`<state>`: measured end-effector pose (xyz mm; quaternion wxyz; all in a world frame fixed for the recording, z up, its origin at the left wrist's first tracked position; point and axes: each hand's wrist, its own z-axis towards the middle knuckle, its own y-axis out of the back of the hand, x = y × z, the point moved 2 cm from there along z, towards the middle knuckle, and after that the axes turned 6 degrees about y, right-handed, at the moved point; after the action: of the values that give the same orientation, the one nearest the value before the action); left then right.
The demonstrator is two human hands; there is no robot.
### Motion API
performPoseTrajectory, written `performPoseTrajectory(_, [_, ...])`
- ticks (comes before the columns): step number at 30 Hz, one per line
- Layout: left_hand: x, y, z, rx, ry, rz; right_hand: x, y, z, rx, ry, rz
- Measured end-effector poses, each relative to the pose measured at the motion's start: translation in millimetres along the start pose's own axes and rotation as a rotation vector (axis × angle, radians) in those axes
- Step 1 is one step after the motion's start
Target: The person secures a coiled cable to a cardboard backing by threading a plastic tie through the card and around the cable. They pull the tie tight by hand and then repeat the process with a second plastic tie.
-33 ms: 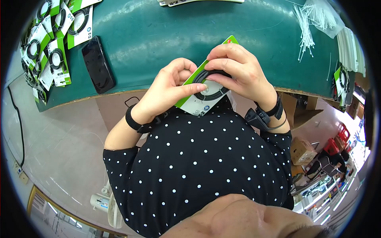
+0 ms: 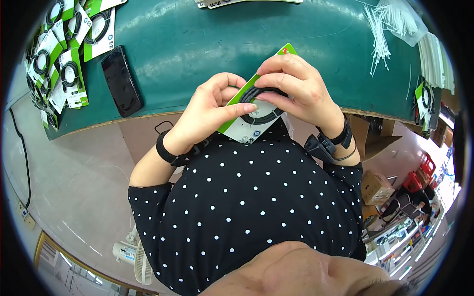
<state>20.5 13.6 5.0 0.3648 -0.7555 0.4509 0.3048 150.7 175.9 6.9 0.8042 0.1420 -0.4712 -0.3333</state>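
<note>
Between my hands, at the near edge of the table, a green and white backing card [image 2: 243, 134] is tilted, its green corner pointing far right. A coiled black cable [image 2: 265, 120] lies against the card's face. My left hand [image 2: 207, 109] grips the card's left side, thumb pressed on the front over the coil and fingers curled behind. My right hand [image 2: 303, 91] is closed round the upper part of the coil and the card's right side, thumb below the cable and fingertips at the card's upper edge. Those fingers hide part of the coil.
A green table [image 2: 197, 39] spans the far side. On its left lie a black phone [image 2: 121, 81] and a pile of carded cables [image 2: 69, 74]. White cable ties [image 2: 379, 44] and a stack of white cards [image 2: 435, 64] sit at the right. A cardboard box [image 2: 376, 188] stands on the floor.
</note>
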Motion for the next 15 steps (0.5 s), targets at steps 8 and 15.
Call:
performPoseTrajectory(8, [-6.6,-0.4,-3.7,0.008,0.083,0.005,2.4,5.7,3.7,0.005,-0.003,0.021])
performPoseTrajectory(15, [-1.4,0.2,-4.6,-0.003,0.063,-0.078,3.0,13.3,-0.1,0.099,-0.088,0.050])
